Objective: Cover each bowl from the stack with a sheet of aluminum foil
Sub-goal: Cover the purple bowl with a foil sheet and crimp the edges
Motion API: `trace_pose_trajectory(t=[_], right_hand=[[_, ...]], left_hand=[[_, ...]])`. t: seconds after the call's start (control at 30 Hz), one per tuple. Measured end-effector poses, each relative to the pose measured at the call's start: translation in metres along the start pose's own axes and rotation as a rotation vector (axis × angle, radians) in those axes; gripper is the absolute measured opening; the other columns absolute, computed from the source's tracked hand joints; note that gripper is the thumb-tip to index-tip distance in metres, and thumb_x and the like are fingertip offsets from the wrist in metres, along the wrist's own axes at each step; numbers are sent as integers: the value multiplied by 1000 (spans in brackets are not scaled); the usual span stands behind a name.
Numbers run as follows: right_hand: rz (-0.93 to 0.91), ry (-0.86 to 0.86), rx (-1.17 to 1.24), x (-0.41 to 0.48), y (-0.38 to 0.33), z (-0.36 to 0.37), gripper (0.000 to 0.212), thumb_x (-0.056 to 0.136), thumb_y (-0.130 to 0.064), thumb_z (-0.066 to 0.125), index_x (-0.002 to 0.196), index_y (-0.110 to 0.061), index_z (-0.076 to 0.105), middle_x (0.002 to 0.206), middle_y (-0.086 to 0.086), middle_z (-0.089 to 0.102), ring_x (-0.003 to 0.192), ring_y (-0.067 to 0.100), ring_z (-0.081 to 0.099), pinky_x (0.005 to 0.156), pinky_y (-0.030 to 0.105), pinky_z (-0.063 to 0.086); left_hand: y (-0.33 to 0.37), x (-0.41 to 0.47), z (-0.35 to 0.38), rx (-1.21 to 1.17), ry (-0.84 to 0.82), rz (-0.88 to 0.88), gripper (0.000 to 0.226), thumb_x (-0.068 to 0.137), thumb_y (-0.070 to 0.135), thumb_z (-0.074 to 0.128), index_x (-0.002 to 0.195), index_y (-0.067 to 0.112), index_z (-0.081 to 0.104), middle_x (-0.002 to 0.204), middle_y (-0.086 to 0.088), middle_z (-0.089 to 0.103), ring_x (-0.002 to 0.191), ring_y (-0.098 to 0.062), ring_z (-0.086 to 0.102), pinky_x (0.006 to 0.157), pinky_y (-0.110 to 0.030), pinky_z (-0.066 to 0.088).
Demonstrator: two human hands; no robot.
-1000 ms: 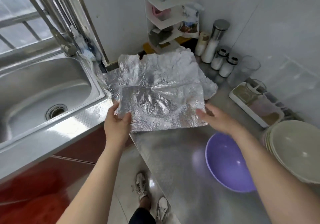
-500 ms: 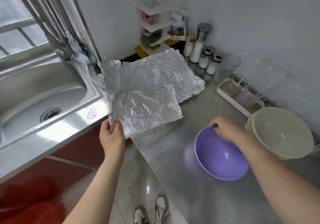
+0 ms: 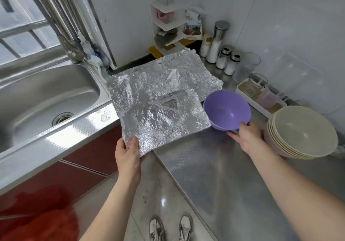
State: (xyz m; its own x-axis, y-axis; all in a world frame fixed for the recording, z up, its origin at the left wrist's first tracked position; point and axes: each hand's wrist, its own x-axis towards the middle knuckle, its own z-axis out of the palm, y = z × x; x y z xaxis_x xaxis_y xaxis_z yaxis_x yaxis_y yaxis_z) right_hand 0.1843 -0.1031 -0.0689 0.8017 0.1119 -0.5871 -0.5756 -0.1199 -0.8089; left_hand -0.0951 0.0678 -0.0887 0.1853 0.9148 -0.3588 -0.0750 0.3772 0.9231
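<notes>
My left hand (image 3: 127,150) pinches the near corner of a crinkled aluminum foil sheet (image 3: 164,121), held above the counter edge. More foil sheets (image 3: 186,72) lie flat on the steel counter behind it. My right hand (image 3: 245,138) grips the near rim of a purple bowl (image 3: 226,110), which is tilted toward the foil, right beside the sheet's right edge. A stack of beige bowls (image 3: 302,130) sits at the right of the counter.
A steel sink (image 3: 46,98) with a faucet (image 3: 72,54) is at the left. Salt shakers and jars (image 3: 222,54), a clear cup (image 3: 246,67) and a white tray (image 3: 261,98) line the back wall. A white corner shelf (image 3: 168,20) stands behind the foil.
My right hand let go of the foil, took the purple bowl by its rim and lifted it left and away toward the sheet. My left hand kept its hold on the foil corner.
</notes>
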Motion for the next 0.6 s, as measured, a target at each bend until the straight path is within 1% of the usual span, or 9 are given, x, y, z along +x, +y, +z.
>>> trace_pose_trajectory(t=[0.07,0.13,0.2,0.27,0.33,0.4,0.43,0.5,0.6], right_hand=[[15,-58,122,-5,0,0,36,101,-11,42,137,-11,43,134,12,52,100,28,59,79,37,52],[44,-95,100,-8,0,0,45,97,-35,52,134,-10,48,123,11,60,89,23,63,78,36,53],[117,-212,-41,-2,7,-7,80,69,-75,63,129,-22,56,119,5,66,91,23,67,75,40,56],[157,-347,-218,12,29,-23,92,48,-89,63,125,-40,57,122,-5,66,109,26,63,92,56,49],[122,-389,-411,-11,35,-32,78,56,-79,71,117,-31,64,114,-6,68,107,22,62,94,43,50],[-71,-384,-556,-20,43,-41,37,78,-39,77,101,-11,68,87,-1,68,77,13,62,66,13,51],[-169,-375,-619,-20,50,-45,25,84,-22,74,100,-4,67,80,0,65,66,10,57,54,11,47],[-284,-361,-727,-18,63,-51,17,87,-14,68,97,-1,66,73,4,62,53,11,52,42,20,45],[-394,-345,-923,-17,70,-55,17,87,-23,67,85,-8,59,70,2,58,57,18,52,50,32,49]], left_hand=[[-7,-13,0,21,-50,-32,8,96,17,59,100,23,62,88,1,66,84,-20,58,77,-44,48],[-17,-25,-1,79,-79,-50,7,96,18,59,102,22,61,89,-1,65,81,-18,59,72,-40,51],[-30,-40,2,162,-87,-41,4,96,19,59,100,21,60,84,1,62,76,-16,57,66,-36,52],[-47,-55,5,236,-84,-47,5,96,19,59,92,21,59,72,7,55,68,-12,51,60,-35,52],[-58,-65,5,328,-75,-58,13,97,20,58,84,21,54,57,15,44,55,-4,43,54,-32,53],[-70,-72,3,412,-64,-70,15,96,25,59,84,18,53,56,13,47,54,-5,45,57,-39,54],[-76,-75,0,497,-51,-63,17,94,29,60,85,16,56,61,7,54,57,-10,49,62,-43,54],[-84,-81,-4,681,-18,-36,26,91,34,62,83,10,58,66,-5,62,61,-20,54,68,-44,51],[-90,-95,-7,805,18,-6,36,92,36,60,74,6,52,60,-4,59,59,-22,51,59,-36,42]])
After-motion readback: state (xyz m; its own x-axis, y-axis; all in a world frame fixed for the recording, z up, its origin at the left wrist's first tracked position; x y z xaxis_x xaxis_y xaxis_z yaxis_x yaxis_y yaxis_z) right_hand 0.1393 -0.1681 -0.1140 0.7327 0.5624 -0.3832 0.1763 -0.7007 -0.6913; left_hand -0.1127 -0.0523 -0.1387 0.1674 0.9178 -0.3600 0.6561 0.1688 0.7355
